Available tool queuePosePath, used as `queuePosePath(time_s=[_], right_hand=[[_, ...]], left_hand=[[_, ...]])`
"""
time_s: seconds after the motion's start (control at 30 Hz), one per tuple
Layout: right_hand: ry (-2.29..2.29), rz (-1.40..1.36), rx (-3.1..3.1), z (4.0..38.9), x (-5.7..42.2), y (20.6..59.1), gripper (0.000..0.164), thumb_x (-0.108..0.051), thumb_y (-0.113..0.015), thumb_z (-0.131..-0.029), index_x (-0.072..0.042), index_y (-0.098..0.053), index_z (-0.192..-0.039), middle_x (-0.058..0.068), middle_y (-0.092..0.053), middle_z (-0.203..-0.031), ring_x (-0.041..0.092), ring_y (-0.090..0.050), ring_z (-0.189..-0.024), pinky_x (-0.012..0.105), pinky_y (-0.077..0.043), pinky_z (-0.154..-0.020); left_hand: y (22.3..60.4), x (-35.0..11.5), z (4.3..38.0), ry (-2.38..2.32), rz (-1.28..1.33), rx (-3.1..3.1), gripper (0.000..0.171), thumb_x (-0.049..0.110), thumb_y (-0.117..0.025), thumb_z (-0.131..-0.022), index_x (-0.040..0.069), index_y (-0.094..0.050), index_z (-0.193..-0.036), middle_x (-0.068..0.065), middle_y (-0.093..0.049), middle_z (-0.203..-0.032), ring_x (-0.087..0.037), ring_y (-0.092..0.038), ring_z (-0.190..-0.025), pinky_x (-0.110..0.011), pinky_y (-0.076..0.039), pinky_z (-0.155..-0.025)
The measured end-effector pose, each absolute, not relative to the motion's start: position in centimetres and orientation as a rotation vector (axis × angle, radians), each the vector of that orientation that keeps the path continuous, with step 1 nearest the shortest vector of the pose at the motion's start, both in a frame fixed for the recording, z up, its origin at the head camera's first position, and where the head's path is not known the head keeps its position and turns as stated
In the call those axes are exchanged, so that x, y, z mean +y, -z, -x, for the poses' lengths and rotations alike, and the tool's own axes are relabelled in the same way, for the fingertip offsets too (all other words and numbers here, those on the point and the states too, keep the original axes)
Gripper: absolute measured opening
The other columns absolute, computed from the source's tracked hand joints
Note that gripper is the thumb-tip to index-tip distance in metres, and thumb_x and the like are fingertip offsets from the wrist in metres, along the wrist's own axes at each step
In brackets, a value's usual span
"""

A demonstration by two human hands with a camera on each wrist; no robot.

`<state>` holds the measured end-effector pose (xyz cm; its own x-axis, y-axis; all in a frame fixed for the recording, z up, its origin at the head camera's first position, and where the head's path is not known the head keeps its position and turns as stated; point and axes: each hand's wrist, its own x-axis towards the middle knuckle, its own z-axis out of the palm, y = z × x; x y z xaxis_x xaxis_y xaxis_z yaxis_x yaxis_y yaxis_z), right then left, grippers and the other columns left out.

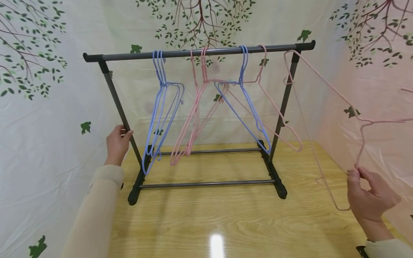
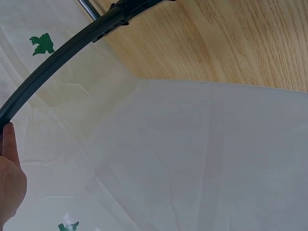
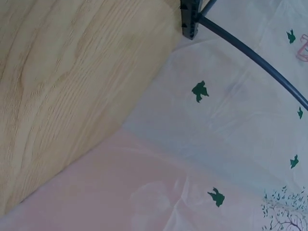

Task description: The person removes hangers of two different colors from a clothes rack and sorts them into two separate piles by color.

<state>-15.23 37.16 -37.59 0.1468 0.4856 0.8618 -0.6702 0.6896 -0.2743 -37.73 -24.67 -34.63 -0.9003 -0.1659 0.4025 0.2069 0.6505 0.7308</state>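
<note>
My left hand point(image 1: 117, 143) grips the left post point(image 1: 113, 89) of a black metal clothes rack, low down; in the left wrist view a finger point(image 2: 12, 144) lies against that post. Off to the right, my right hand point(image 1: 371, 193) pinches a pink wire hanger point(image 1: 362, 138) by its hook, thumb against fingers. The hanger is tilted, its hook end down, and its far corner overlaps the rack's right post point(image 1: 284, 100). From the top bar point(image 1: 129, 56) hang several blue hangers point(image 1: 151, 118), pink hangers point(image 1: 193, 118) and more blue ones point(image 1: 253, 104). The right wrist view does not show my right hand.
The rack's feet point(image 1: 280, 188) stand on a wood-grain table point(image 1: 180, 222), joined by two low crossbars point(image 1: 206, 184). Pale sheeting point(image 1: 48, 143) printed with leaves rises at the back and sides. Another pink hanger point(image 1: 292, 139) hangs nearest the right post.
</note>
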Motion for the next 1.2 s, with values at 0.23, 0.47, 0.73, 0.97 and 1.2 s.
queuePosePath(time_s=[0.23,0.47,0.73,0.97,1.2], right_hand=[[-0.898,-0.098,-1.087,14.6,37.6,36.5,0.014,0.009,-0.060,-0.076,0.017,-0.071,-0.072,0.009,-0.073,-0.071,0.001,-0.067,-0.069,0.013,-0.051,-0.073],[-0.951,-0.031,-1.034,15.0,38.5,35.9,0.012,0.010,-0.062,-0.078,0.018,-0.071,-0.075,0.010,-0.073,-0.074,0.000,-0.067,-0.066,0.013,-0.052,-0.073],[-0.894,0.055,-1.184,15.7,40.4,37.9,0.012,0.003,-0.066,-0.080,0.010,-0.076,-0.081,0.008,-0.074,-0.080,-0.003,-0.061,-0.068,0.011,-0.048,-0.074],[-0.780,0.169,-1.468,16.1,41.1,40.6,0.016,-0.004,-0.067,-0.084,0.010,-0.076,-0.087,-0.024,-0.066,-0.081,-0.017,-0.054,-0.069,0.003,-0.041,-0.068],[-0.685,0.077,-1.744,16.6,42.6,43.5,0.016,-0.006,-0.068,-0.083,0.006,-0.077,-0.088,-0.039,-0.055,-0.084,-0.027,-0.050,-0.072,-0.004,-0.036,-0.066]], left_hand=[[34.6,-24.7,37.7,1.158,0.031,-2.429,0.040,0.026,-0.051,-0.105,-0.004,-0.053,-0.130,-0.028,-0.060,-0.125,-0.043,-0.059,-0.113,-0.054,-0.050,-0.092],[34.6,-24.7,37.6,1.177,0.021,-2.428,0.039,0.026,-0.051,-0.105,-0.004,-0.053,-0.130,-0.028,-0.059,-0.126,-0.042,-0.059,-0.114,-0.053,-0.050,-0.093],[34.4,-24.6,37.5,1.198,0.023,-2.415,0.038,0.024,-0.052,-0.104,-0.004,-0.054,-0.130,-0.027,-0.061,-0.124,-0.041,-0.060,-0.114,-0.051,-0.051,-0.092],[34.4,-24.6,37.6,1.216,0.022,-2.416,0.039,0.025,-0.052,-0.104,-0.004,-0.053,-0.130,-0.027,-0.060,-0.125,-0.041,-0.060,-0.113,-0.050,-0.052,-0.092],[34.5,-24.6,37.7,1.202,0.018,-2.414,0.037,0.024,-0.054,-0.104,-0.003,-0.054,-0.129,-0.027,-0.061,-0.124,-0.041,-0.061,-0.113,-0.050,-0.052,-0.092]])
